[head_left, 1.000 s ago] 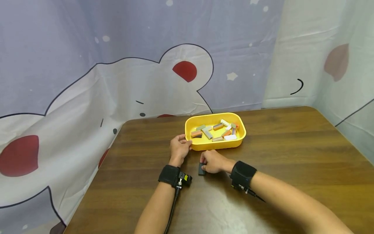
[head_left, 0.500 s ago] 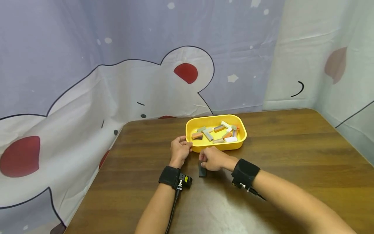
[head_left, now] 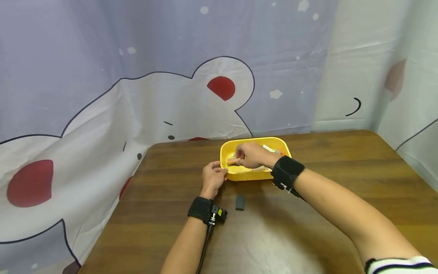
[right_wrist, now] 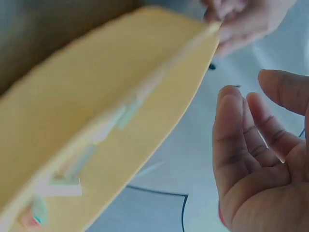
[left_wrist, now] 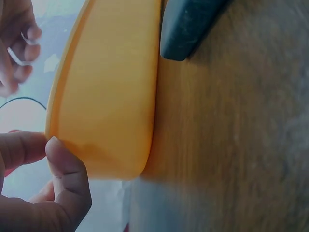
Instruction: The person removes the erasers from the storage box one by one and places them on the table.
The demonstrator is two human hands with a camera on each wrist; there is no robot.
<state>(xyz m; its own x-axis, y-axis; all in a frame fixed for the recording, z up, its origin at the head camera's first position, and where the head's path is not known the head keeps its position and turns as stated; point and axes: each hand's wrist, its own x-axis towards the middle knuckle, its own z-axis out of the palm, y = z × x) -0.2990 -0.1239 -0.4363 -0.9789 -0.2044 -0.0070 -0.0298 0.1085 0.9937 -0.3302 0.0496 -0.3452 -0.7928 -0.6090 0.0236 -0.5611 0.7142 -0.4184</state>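
Left hand (head_left: 213, 177): yellow tray (head_left: 249, 176) is pinched at the rim by the grip.
Right hand (head_left: 254, 155): grip is held partly wide over the tray.
Dark block (head_left: 240, 202): seen on the table (head_left: 164, 213), near the tray.

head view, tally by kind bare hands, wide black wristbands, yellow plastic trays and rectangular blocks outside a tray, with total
Bare hands: 2
Wide black wristbands: 2
Yellow plastic tray: 1
Dark grey rectangular block outside: 1
Total: 6
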